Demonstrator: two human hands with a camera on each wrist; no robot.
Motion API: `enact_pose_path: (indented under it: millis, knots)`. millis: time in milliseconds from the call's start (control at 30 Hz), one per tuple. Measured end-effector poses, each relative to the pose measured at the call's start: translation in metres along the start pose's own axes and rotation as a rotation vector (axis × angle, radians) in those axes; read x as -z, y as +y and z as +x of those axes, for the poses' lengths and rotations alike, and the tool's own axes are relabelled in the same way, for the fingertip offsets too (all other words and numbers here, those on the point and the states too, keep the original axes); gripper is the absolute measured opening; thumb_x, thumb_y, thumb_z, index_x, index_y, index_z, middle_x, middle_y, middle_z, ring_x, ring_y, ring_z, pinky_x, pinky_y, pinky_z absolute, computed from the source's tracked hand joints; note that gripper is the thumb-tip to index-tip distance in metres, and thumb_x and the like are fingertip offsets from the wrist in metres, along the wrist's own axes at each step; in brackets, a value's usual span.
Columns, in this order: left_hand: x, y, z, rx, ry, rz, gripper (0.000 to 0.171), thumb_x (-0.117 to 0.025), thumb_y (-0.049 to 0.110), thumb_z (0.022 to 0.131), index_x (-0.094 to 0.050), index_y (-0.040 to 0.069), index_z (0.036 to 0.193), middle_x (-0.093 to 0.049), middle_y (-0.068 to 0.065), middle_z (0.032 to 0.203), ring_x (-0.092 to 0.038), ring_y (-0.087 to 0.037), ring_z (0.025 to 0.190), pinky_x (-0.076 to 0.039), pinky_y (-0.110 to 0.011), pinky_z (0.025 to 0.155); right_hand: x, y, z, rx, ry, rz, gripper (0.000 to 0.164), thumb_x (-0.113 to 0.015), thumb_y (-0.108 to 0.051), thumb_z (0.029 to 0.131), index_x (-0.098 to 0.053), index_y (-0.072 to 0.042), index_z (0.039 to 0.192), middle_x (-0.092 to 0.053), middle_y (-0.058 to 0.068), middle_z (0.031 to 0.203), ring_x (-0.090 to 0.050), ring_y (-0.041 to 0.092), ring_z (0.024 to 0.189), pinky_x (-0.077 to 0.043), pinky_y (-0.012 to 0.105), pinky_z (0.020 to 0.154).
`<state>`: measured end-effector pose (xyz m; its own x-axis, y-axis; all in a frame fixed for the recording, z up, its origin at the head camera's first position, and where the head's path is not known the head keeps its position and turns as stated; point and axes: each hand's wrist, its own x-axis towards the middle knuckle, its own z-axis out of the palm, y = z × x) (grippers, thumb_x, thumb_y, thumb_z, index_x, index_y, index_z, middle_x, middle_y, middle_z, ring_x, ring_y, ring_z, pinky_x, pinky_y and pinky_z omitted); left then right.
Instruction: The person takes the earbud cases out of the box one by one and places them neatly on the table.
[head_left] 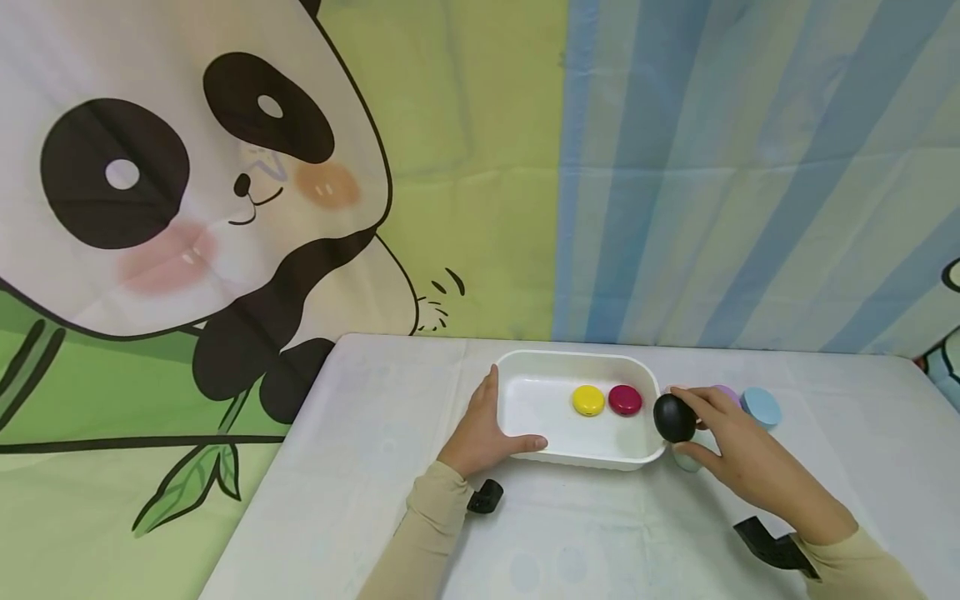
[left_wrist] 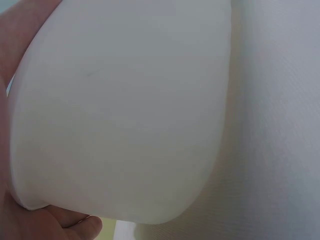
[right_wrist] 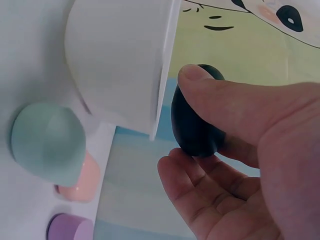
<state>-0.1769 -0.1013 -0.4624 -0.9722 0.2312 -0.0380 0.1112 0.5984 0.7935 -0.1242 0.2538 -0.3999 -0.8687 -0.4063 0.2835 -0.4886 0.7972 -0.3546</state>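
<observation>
Over the right end of a white tray point(head_left: 540, 417), my right hand point(head_left: 750, 454) pinches a smooth black rounded disc point(head_left: 674, 418) between thumb and fingers. The right wrist view shows this black disc point(right_wrist: 192, 122) beside the tray's rim point(right_wrist: 165, 75), apart from it. My left hand point(head_left: 480, 429) grips the tray's left end, thumb over the front rim and fingers along the side. Inside the tray lie a glossy yellow disc point(head_left: 588, 401) and a dark red disc point(head_left: 625, 400), side by side. The left wrist view shows mostly the tray's outer wall point(left_wrist: 125, 110).
Right of the tray stand a mint-green rounded piece point(right_wrist: 47, 142), a pink piece point(right_wrist: 82, 180), a purple piece point(right_wrist: 72, 227) and a light-blue round piece point(head_left: 762, 407). My right hand partly covers this group in the head view. A printed panda curtain point(head_left: 480, 167) hangs behind the white table point(head_left: 600, 533).
</observation>
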Motion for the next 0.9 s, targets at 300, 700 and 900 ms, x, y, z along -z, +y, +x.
enact_pose_path:
  millis: [300, 700, 900]
  knots:
    - [0.000, -0.001, 0.000, -0.004, 0.007, -0.004, 0.141, -0.088, 0.063, 0.064, -0.001, 0.015, 0.163, -0.013, -0.010, 0.167, -0.026, -0.030, 0.147, -0.031, -0.051, 0.115, -0.001, 0.015, -0.014, 0.004, 0.017, -0.023, 0.073, -0.088, -0.008, 0.075, -0.053, 0.006, 0.137, -0.051, 0.011, 0.122, -0.065, 0.024, 0.092, -0.058, 0.042, 0.076]
    - [0.002, 0.002, -0.001, -0.004, -0.003, 0.001, 0.140, -0.088, 0.062, 0.065, -0.001, 0.013, 0.163, -0.011, -0.010, 0.168, -0.023, -0.030, 0.149, -0.030, -0.051, 0.115, -0.002, 0.033, -0.030, 0.032, 0.025, -0.067, 0.074, -0.088, -0.003, 0.072, -0.051, 0.014, 0.134, -0.052, 0.022, 0.125, -0.065, 0.033, 0.095, -0.057, 0.045, 0.074]
    - [0.002, 0.003, -0.001, 0.000, -0.002, 0.004, 0.139, -0.088, 0.061, 0.066, -0.001, 0.013, 0.163, -0.011, -0.009, 0.168, -0.024, -0.029, 0.149, -0.030, -0.051, 0.115, -0.003, 0.041, -0.035, -0.001, -0.012, -0.073, 0.072, -0.087, -0.003, 0.074, -0.051, 0.013, 0.135, -0.052, 0.026, 0.123, -0.061, 0.039, 0.100, -0.055, 0.050, 0.075]
